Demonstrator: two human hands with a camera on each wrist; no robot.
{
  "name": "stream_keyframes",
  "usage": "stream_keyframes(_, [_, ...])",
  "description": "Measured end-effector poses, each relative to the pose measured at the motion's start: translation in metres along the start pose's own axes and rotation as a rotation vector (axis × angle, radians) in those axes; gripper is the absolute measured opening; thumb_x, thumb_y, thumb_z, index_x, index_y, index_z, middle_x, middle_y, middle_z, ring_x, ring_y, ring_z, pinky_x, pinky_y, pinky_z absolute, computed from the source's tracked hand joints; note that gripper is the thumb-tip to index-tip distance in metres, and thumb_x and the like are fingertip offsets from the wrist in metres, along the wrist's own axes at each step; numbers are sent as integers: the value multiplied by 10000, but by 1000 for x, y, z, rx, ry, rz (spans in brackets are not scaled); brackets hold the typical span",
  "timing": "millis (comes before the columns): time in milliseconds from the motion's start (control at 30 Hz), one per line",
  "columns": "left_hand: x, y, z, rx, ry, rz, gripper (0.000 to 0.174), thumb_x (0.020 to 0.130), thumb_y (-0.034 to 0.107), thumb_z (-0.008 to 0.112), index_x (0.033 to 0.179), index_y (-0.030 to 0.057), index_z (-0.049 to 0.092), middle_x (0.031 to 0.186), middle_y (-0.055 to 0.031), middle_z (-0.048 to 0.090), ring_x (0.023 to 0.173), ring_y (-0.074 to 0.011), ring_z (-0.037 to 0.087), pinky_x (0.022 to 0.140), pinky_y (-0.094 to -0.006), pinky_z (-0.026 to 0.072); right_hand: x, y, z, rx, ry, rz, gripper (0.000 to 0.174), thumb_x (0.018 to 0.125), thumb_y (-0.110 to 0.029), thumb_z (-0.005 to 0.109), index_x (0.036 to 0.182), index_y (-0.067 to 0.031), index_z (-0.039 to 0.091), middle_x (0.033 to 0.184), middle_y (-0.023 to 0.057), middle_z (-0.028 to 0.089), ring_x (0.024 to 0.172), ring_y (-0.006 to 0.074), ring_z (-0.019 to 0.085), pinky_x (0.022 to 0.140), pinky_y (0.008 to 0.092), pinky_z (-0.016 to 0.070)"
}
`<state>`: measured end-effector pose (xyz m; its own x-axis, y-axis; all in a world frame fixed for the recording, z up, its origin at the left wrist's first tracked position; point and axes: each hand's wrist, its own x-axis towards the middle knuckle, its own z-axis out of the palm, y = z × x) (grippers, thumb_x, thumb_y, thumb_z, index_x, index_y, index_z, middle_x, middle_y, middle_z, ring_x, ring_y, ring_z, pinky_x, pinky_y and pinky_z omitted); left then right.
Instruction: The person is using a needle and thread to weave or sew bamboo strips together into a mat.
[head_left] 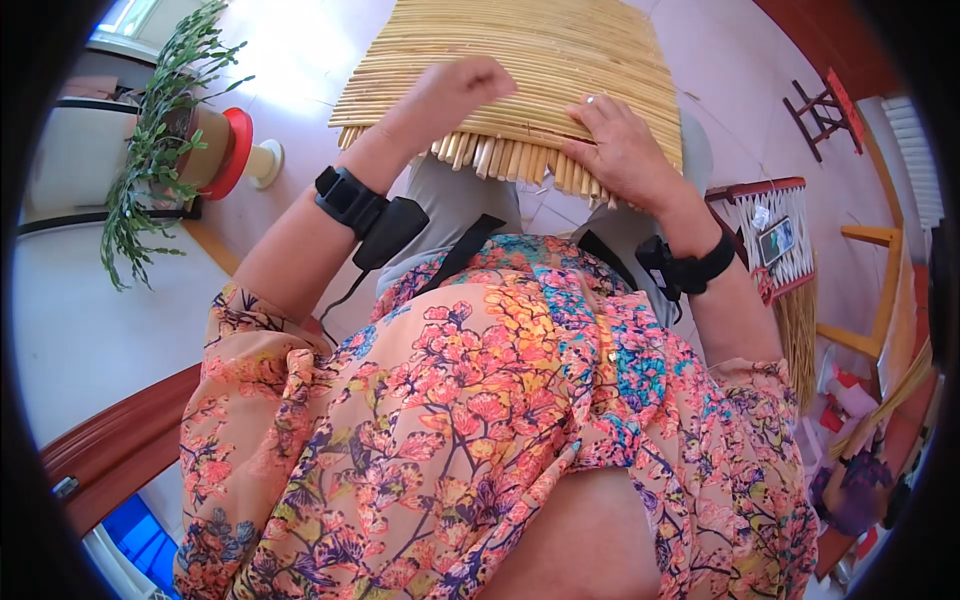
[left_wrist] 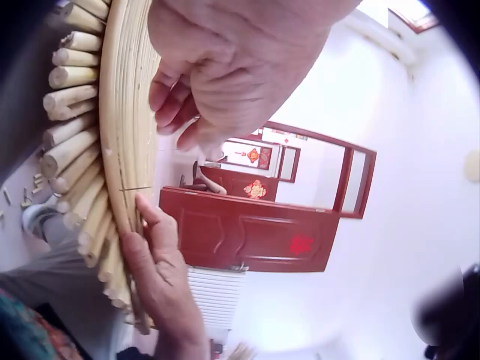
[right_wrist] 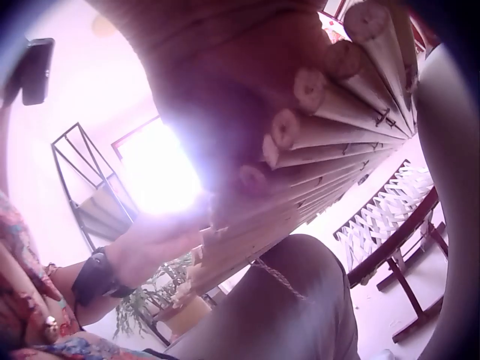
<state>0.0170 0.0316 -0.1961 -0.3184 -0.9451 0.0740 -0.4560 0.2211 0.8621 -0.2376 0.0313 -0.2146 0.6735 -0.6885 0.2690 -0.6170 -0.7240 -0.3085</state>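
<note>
A mat of pale yellow stalks (head_left: 510, 60) lies across the person's knees, with a row of cut stalk ends (head_left: 520, 160) under its near edge. My right hand (head_left: 630, 150) grips that edge near its right corner, thumb at the front and fingers on top. In the left wrist view, a thin dark line (left_wrist: 137, 188) crosses the edge stalks right by the right index fingertip. My left hand (head_left: 465, 88) is raised over the left part of the mat with its fingers curled in. Nothing shows in its grasp in the left wrist view (left_wrist: 240, 67).
On the right stands a stool with a white woven seat (head_left: 740, 215), a phone (head_left: 776, 241) on it. A small folding stool (head_left: 825, 115) is farther back. To the left, a leafy potted plant (head_left: 165, 130) rests on a red stand (head_left: 235, 150).
</note>
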Motion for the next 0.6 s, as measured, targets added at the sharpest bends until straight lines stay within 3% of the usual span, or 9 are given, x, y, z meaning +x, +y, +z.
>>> stream_keyframes(33, [-6,2,5,-125,-110,-76,146,828,116,668,931,16,640,880,-16,622,838,-138,594,766,-274,487,-1,1,3,1,-1,-7,398,863,-360,575,1109,-47,560,1090,141,552,1067,322,507,915,407,404])
stream_keyframes(67, [-8,2,8,-123,-105,-78,146,828,116,668,931,16,640,880,-16,622,838,-138,594,766,-274,487,-2,2,5,-24,36,-18,404,861,-359,577,1118,-48,559,1107,144,551,1083,322,504,924,408,401])
stream_keyframes(133, [-9,0,15,256,-102,253,206,740,78,720,926,31,645,852,-46,618,834,-174,608,768,-292,498,-4,2,6,-51,78,-20,410,860,-358,578,1128,-49,557,1124,147,549,1099,322,501,933,410,398])
stream_keyframes(167, [-8,2,20,226,-56,220,221,663,74,751,858,43,653,812,-68,610,808,-213,608,740,-304,496,-2,0,2,-14,30,18,417,860,-361,577,1138,-50,554,1144,152,546,1119,321,495,946,412,392])
stream_keyframes(300, [-9,-1,37,305,44,250,154,658,69,747,761,37,637,771,-59,602,773,-227,595,692,-318,479,-5,-3,2,-41,4,45,430,862,-372,570,1151,-54,551,1195,164,537,1160,319,481,971,423,379])
stream_keyframes(367, [-12,-1,47,308,189,314,146,653,69,740,702,36,607,733,-56,585,754,-250,582,657,-341,459,-7,-5,5,-56,10,56,431,862,-373,570,1157,-59,550,1216,164,531,1170,318,477,978,421,375])
stream_keyframes(600, [-26,1,68,317,399,334,151,655,55,726,696,32,583,714,-71,573,732,-266,577,648,-360,457,-15,-14,15,-133,84,87,467,871,-396,554,1210,-74,539,1269,159,520,1218,313,452,1029,416,334])
